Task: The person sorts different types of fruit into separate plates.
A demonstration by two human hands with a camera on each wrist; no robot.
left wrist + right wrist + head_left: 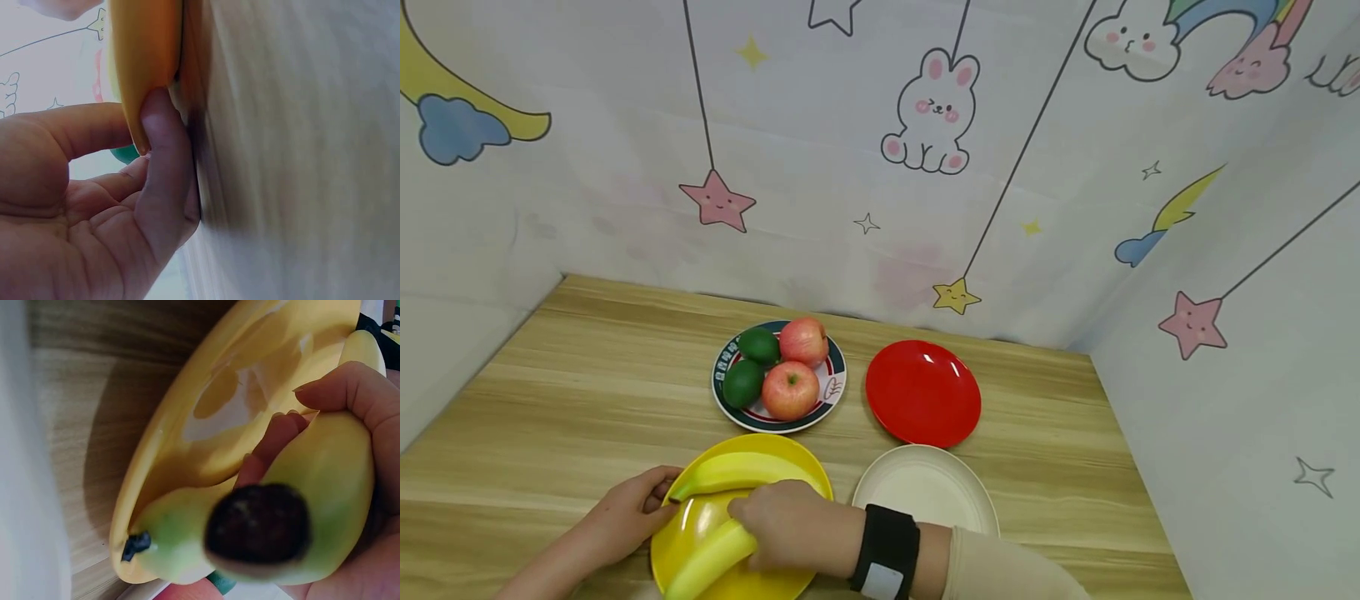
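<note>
Fingers (350, 394) of the right hand (793, 525) curl round the near banana (711, 560) in the yellow plate (700, 521); the left hand (628, 512) pinches that plate's left rim. A second banana (741, 473) lies across the plate's far side. Behind, a patterned plate (833, 385) holds two apples (790, 390) and two green fruits (743, 382). An empty red plate (922, 392) and cream plate (925, 492) sit to the right on the worktop (587, 375).

Two yellow-green bananas are seen on a glossy yellow plate (696, 521) set flat at the near edge of the counter (550, 392). The far banana (741, 472) lies curved along the plate's back rim. The near banana (707, 561) lies slantwise, its dark blossom end turned outward.
</note>
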